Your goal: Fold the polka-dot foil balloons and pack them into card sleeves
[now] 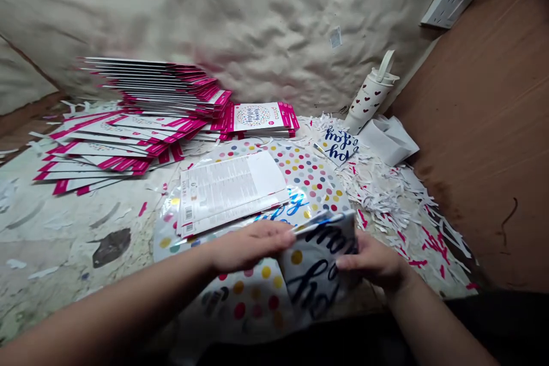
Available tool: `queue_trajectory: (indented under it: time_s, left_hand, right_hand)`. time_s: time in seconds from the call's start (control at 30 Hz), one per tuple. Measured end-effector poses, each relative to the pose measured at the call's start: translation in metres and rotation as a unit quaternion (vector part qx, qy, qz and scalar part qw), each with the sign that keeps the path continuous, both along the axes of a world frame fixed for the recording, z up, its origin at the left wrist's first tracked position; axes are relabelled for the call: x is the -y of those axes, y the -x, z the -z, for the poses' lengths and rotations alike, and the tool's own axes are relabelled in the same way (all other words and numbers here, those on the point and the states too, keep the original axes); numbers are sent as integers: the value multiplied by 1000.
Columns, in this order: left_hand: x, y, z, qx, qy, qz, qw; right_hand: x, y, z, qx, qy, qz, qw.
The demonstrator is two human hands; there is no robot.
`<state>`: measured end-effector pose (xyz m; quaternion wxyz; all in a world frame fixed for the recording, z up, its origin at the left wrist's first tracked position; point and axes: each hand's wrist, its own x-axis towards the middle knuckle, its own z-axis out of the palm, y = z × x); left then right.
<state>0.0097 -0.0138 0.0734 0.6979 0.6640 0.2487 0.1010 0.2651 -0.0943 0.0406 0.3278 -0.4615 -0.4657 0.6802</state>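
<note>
A folded foil balloon (pixel 315 263) with dark blue lettering and coloured dots is held up near the front of the table, slightly blurred. My left hand (pixel 259 243) pinches its upper left edge. On the other side, my right hand (pixel 373 263) grips the right edge, thumb on the front face. Beneath them lie flat dotted foil balloons (pixel 315 174), partly covered by my hands and the folded one. A few white printed card sleeves (pixel 227 189) with barcodes rest on these balloons, just beyond my left hand.
Tall stacks of pink-and-white card packets (pixel 167 88) stand at the back left, beside a smaller packet pile (pixel 261 117). To the right are another folded balloon (pixel 337 146), a heart-patterned bottle (pixel 371 94), crumpled white paper (pixel 388 140) and paper shreds (pixel 386 200). A power strip (pixel 452 0) hangs above.
</note>
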Motion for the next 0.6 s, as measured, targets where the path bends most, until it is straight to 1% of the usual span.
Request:
queue_trajectory:
  time_s: [0.03, 0.07, 0.1, 0.13, 0.17, 0.2, 0.23, 0.27, 0.3, 0.37, 0.4, 0.43, 0.47, 0.5, 0.57, 0.6]
  left_hand:
    - [-11, 12, 1, -40, -96, 0, 995]
    - [-24, 24, 4, -95, -202, -21, 975]
    - [-36, 36, 8, -178, -312, -63, 931]
    - [-45, 47, 13, -273, -383, -89, 878]
    - [-48, 57, 19, -353, -420, -89, 831]
    - [-44, 62, 23, -411, -438, -73, 797]
    - [-33, 64, 27, -445, -442, -44, 777]
    - [-16, 62, 30, -459, -444, -11, 770]
    - [6, 56, 31, -461, -444, 20, 768]
    - [55, 37, 29, -474, -441, 75, 759]
    - [76, 26, 26, -478, -430, 111, 758]
    - [91, 16, 22, -476, -427, 133, 757]
    - [101, 8, 18, -473, -431, 145, 755]
    - [103, 0, 14, -465, -441, 147, 753]
    - [93, -11, 10, -423, -483, 134, 755]
    - [83, -16, 10, -383, -508, 126, 761]
  right_hand:
    - [2, 0, 5, -48, 32, -7, 998]
    - [4, 0, 8, -72, 47, 22, 996]
    - [7, 0, 10, -79, 52, 71, 993]
    - [10, -1, 11, -77, 54, 125, 988]
    - [13, -3, 12, -69, 54, 179, 980]
    - [15, -6, 11, -58, 51, 226, 971]
    - [17, -9, 11, -47, 44, 262, 963]
    - [18, -12, 11, -35, 32, 287, 957]
    - [18, -14, 11, -27, 21, 301, 953]
    - [16, -15, 14, -17, 7, 296, 955]
    - [13, -13, 17, -7, -1, 288, 958]
    - [11, -12, 20, 16, -11, 284, 958]
    - [8, -10, 24, 57, -26, 286, 956]
    - [5, -9, 28, 107, -43, 293, 949]
    - [2, -8, 35, 189, -66, 302, 932]
    - [2, -9, 37, 203, -69, 303, 928]
